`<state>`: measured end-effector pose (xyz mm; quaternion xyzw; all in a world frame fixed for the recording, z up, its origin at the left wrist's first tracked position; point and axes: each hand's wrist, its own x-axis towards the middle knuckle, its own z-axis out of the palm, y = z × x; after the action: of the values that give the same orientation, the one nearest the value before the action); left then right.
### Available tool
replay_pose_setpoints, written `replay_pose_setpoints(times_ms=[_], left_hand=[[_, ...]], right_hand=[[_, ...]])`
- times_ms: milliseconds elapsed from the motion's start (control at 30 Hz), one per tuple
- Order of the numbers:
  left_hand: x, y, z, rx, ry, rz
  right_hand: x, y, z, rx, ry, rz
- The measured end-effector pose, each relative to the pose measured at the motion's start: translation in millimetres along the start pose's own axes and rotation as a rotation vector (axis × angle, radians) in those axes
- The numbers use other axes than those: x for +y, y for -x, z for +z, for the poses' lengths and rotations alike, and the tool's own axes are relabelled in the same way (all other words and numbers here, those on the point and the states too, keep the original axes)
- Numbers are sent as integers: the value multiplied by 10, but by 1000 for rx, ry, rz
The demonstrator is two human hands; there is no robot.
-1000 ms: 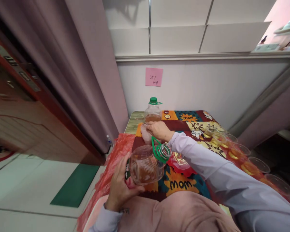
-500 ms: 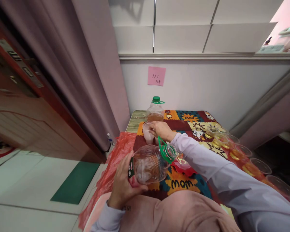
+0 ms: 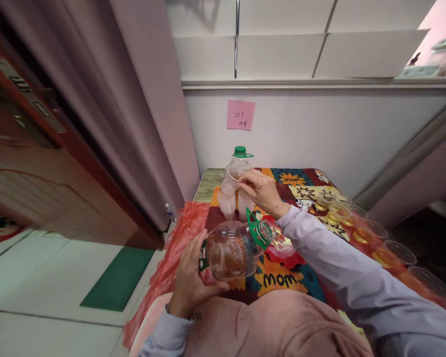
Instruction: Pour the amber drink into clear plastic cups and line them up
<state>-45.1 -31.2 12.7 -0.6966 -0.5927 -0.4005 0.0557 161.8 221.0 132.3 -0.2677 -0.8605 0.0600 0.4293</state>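
Note:
My left hand (image 3: 191,277) is wrapped round the lower end of a large clear plastic bottle (image 3: 228,253). The bottle lies tilted over my lap, its uncapped mouth pointing right, a green carrying ring at its neck. Farther forward, my right hand (image 3: 262,188) pinches the rim of a clear plastic cup (image 3: 229,182), held just above two stacks of cups. The left stack (image 3: 226,204) and the right stack (image 3: 244,204) stand side by side on the table. Behind them is a second bottle (image 3: 241,161) with a green cap, partly hidden by the raised cup.
A patterned cloth (image 3: 282,280) covers the table, with a red decorated piece (image 3: 284,250) on it. Several cups of yellowish liquid (image 3: 336,213) line the right edge. Red plastic sheeting (image 3: 189,223) hangs at the left. A wooden door (image 3: 59,188) stands farther left.
My right hand has lifted a cup up from the left stack and moved slightly right. My left hand holds the bottle nearly as before.

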Motion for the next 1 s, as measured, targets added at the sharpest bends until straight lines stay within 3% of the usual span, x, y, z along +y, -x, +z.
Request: replay_pose_setpoints(times_ms=[67, 133, 300, 433, 700, 833, 900, 1000], left_hand=[[7, -20, 4, 8, 2, 5], [9, -41, 12, 19, 9, 3], [-30, -81, 25, 18, 37, -2], [-65, -105, 18, -8, 59, 1], [-82, -128, 41, -31, 84, -48], [-87, -140, 50, -42, 83, -59], [-77, -146, 56, -44, 70, -56], [-34, -155, 76, -43, 42, -44]], right_hand=[[46, 224, -229, 121, -4, -13], [131, 566, -430, 139, 57, 21], [399, 1567, -637, -159, 243, 169], [488, 2003, -591, -262, 281, 238], [401, 2114, -526, -284, 275, 283], [263, 2058, -698, -123, 183, 343], [130, 2010, -760, -3, 24, 438], [-173, 1954, -678, 80, -449, 637]])
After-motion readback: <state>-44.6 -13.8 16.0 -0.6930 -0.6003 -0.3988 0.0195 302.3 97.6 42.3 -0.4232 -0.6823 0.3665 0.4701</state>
